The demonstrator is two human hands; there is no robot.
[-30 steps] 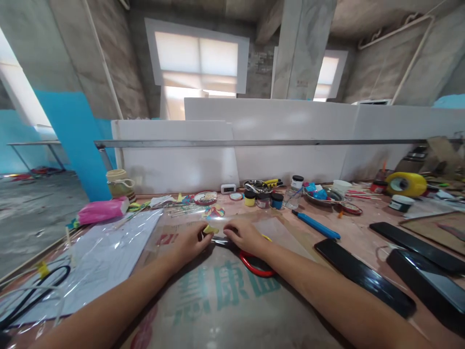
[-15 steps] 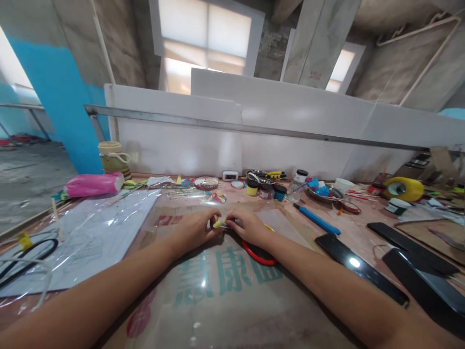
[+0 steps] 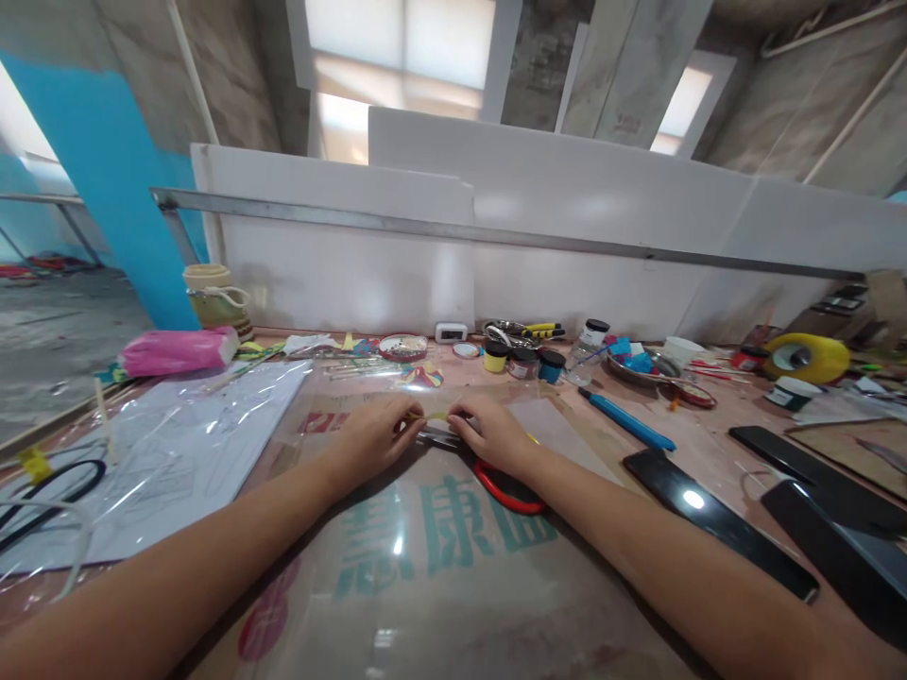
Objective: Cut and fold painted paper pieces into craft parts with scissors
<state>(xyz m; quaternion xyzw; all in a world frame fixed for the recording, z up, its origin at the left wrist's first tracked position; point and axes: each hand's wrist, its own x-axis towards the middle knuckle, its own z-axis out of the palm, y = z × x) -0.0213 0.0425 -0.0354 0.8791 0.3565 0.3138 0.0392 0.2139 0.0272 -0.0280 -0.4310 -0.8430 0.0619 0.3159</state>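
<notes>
A thin yellow strip (image 3: 437, 416) spans the gap between my two hands, its ends pinched in my fingers. My left hand (image 3: 383, 433) is closed on the strip's left end, thumb against the fingertips. On the other end, my right hand (image 3: 488, 436) pinches in the same way. Scissors with red handles (image 3: 511, 493) lie on the clear plastic sheet (image 3: 397, 619) beneath my right hand. Their blades point left under the strip, and the hand hides part of them. Green printed characters show through the sheet.
Paint jars (image 3: 522, 363) stand at the back middle. A blue utility knife (image 3: 630, 421) and a black phone (image 3: 715, 519) lie on the right, near a yellow tape roll (image 3: 808, 358). Drawing papers (image 3: 213, 444) under plastic lie left, with a pink packet (image 3: 177, 350) behind.
My hands have drawn slightly apart, and the yellow strip now shows stretched between them. More of the scissor blades is visible. The camera view has tilted down a little.
</notes>
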